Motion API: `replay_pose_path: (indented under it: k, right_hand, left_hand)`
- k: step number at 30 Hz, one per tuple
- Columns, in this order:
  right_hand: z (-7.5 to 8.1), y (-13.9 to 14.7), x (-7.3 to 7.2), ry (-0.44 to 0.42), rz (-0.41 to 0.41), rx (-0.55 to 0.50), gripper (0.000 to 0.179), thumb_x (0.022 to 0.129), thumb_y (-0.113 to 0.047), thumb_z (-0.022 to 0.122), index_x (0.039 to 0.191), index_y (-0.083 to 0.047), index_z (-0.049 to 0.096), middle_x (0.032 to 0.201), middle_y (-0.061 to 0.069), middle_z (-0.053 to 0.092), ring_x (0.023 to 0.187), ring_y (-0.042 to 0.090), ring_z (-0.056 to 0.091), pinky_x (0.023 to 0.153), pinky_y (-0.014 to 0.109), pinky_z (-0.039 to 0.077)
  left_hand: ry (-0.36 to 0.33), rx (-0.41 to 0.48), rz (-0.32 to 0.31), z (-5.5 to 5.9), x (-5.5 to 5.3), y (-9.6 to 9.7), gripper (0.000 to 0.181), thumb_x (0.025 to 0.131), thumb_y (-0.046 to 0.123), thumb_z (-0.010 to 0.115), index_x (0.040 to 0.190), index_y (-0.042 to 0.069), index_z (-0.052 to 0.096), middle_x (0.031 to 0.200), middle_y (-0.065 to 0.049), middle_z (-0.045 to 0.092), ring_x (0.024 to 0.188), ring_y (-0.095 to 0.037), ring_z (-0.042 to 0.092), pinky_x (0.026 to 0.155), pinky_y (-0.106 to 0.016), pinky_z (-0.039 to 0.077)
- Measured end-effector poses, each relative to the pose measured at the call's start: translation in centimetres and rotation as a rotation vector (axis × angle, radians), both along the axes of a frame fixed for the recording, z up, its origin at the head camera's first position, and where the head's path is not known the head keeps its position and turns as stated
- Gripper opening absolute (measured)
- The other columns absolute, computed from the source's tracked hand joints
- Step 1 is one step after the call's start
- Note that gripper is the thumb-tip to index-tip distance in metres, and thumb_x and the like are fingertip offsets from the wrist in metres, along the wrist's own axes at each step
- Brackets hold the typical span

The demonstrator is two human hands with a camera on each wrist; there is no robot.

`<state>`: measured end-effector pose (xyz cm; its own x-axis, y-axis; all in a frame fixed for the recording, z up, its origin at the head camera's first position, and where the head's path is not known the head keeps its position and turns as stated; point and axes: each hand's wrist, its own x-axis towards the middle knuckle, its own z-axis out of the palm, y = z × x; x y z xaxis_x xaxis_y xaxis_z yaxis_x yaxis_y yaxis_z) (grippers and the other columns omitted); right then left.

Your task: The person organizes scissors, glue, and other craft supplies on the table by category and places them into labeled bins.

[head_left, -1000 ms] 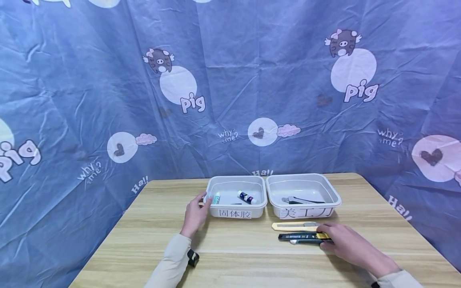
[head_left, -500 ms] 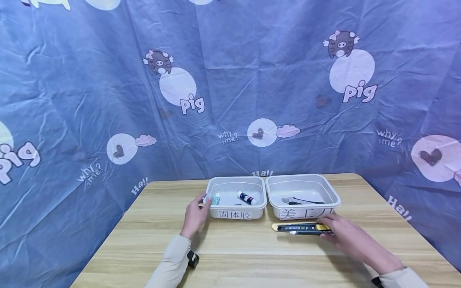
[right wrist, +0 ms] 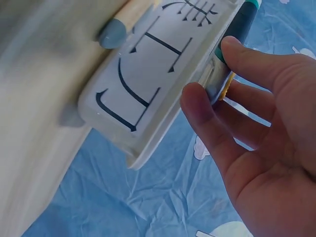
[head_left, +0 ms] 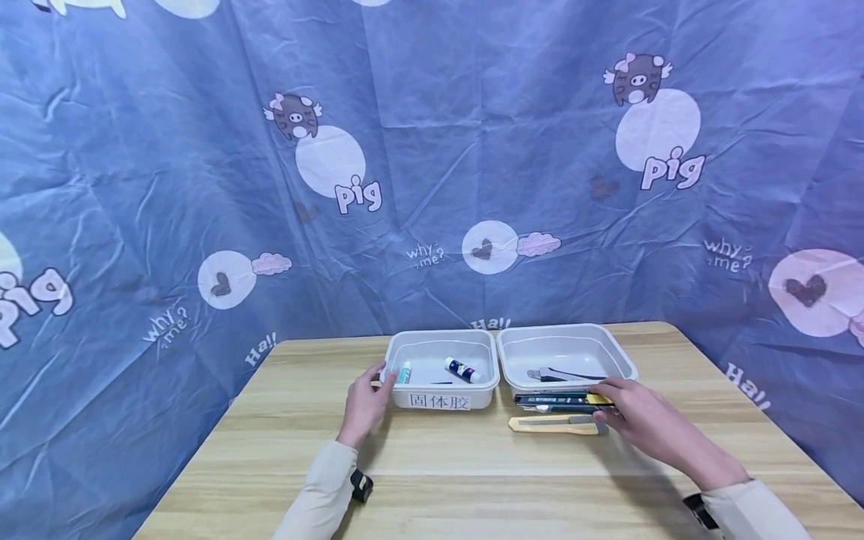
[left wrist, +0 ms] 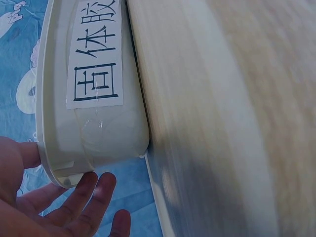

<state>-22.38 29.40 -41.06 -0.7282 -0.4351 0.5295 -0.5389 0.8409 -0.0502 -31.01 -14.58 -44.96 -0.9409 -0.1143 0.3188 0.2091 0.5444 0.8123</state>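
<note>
My right hand [head_left: 644, 424] pinches two dark utility knives, a black one with a yellow part [head_left: 550, 398] and a dark green-grey one [head_left: 563, 409], between thumb and fingers. They hang level in front of the right white plastic tub [head_left: 567, 349], covering most of its label. A yellow utility knife [head_left: 553, 425] lies on the table just below them. Inside the right tub is a dark utility knife [head_left: 574, 375]. My left hand [head_left: 366, 405] holds the left end of the other white tub [left wrist: 106, 133], thumb over the rim and fingers under the corner.
The left tub contains a dark blue glue stick [head_left: 462, 370], a pale green glue stick [head_left: 405, 373] and a thin dark piece. Both tubs stand side by side at the back of the wooden table [head_left: 472, 480]. A blue printed curtain [head_left: 432, 150] hangs right behind.
My right hand has lifted the two dark utility knives off the table, up past the yellow one to the front of the right tub. The left hand stays at its tub.
</note>
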Motion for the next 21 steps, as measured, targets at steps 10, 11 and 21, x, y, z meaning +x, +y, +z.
replay_pose_path:
  k: [10, 11, 21]
  right_hand:
    - [1.8, 0.1, -1.2, -0.031, 0.002, -0.030, 0.036, 0.080, -0.010, 0.085, 0.112, 0.002, 0.072, 0.105, 0.014, 0.072, 0.094, 0.035, 0.071, 0.081, 0.053, 0.057]
    - [2.0, 0.1, -1.3, -0.046, -0.001, -0.036, 0.036, 0.081, -0.010, 0.084, 0.113, 0.002, 0.072, 0.106, 0.015, 0.073, 0.095, 0.036, 0.070, 0.082, 0.054, 0.057]
    - [3.1, -0.4, -3.3, -0.085, -0.037, -0.059, 0.031, 0.085, -0.010, 0.081, 0.112, 0.003, 0.072, 0.105, 0.016, 0.074, 0.091, 0.035, 0.071, 0.080, 0.055, 0.055]
  left_hand:
    - [-0.016, 0.007, 0.000, -0.1, 0.3, 0.1, 0.045, 0.101, 0.019, 0.063, 0.139, -0.005, 0.058, 0.116, -0.023, 0.070, 0.087, -0.025, 0.068, 0.072, -0.031, 0.056]
    - [-0.017, 0.006, -0.001, -0.2, 0.4, 0.1, 0.045, 0.101, 0.018, 0.063, 0.139, -0.005, 0.058, 0.117, -0.023, 0.070, 0.087, -0.025, 0.068, 0.072, -0.031, 0.056]
    - [-0.010, 0.012, 0.011, 0.0, 0.3, 0.2, 0.044, 0.101, 0.019, 0.063, 0.139, -0.004, 0.058, 0.116, -0.022, 0.070, 0.087, -0.024, 0.067, 0.070, -0.030, 0.055]
